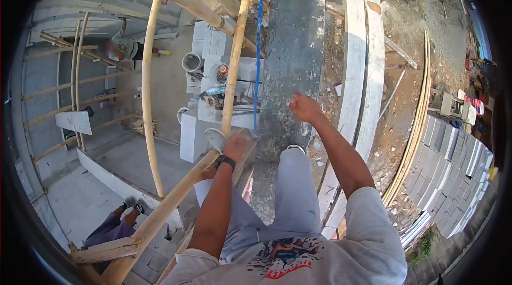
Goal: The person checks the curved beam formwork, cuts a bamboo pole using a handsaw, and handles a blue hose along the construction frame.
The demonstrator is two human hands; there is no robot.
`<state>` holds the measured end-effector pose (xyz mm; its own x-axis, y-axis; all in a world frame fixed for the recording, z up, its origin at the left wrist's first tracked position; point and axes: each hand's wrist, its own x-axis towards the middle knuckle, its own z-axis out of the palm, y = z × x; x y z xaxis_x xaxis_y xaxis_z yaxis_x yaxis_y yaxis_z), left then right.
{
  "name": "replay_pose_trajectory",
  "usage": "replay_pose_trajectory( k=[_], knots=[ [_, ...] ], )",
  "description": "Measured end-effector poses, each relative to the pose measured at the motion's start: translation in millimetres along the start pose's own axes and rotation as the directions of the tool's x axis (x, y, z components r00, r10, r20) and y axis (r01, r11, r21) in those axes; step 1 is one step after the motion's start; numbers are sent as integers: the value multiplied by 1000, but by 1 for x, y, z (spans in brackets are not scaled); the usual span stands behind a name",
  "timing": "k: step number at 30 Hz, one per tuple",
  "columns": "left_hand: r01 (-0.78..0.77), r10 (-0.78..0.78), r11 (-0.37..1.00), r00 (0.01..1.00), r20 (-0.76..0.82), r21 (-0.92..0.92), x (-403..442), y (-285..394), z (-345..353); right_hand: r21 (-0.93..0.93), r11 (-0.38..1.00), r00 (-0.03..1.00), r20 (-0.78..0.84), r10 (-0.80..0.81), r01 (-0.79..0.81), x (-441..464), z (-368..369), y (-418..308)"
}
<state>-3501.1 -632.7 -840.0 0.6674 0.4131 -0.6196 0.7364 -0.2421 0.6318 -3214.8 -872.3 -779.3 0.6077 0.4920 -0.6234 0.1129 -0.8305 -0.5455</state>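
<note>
My left hand (237, 147), with a dark watch on its wrist, is smeared by motion next to an upright bamboo pole (234, 71). A pale curved object (215, 139) lies right beside it; whether my fingers hold it, I cannot tell. Below that wrist a thick bamboo pole (178, 197) runs diagonally. My right hand (305, 108) is in the air above the dark, worn plank (293, 34), its fingers curled closed with nothing visible in them. One of my knees (296, 165) is over the same plank.
White blocks (215, 42), a bucket (191, 62) and a red-and-white container (222, 73) sit below on the left. Long whitish boards (354, 55) run along the right. Another person (125, 49) is far left; someone's legs (120, 218) show lower left. Stacked grey blocks (453, 173) stand right.
</note>
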Motion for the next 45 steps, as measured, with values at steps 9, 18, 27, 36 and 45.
replay_pose_trajectory(
  k=[9, 18, 27, 36, 45],
  knots=[
    [37, 80, 975, 860, -503, 217, 297, -162, -30, -98, 959, 936, -210, -281, 266, 288, 134, -21],
    [466, -411, 795, 885, -221, 387, 348, -313, -75, 159, 987, 892, -448, 56, 18, 440, 246, -118],
    [581, -531, 803, 799, -283, 132, 442, -402, -85, 399, 911, 800, -578, 159, 107, 497, 288, -122],
    [623, -657, 751, 736, -163, -217, 520, -517, -7, 164, 986, 723, -684, 97, 23, 507, 291, -120],
    [318, -712, 531, 670, -210, -785, 559, -594, 15, 222, 975, 798, -587, 135, -1, 504, 287, -141]
  ],
)
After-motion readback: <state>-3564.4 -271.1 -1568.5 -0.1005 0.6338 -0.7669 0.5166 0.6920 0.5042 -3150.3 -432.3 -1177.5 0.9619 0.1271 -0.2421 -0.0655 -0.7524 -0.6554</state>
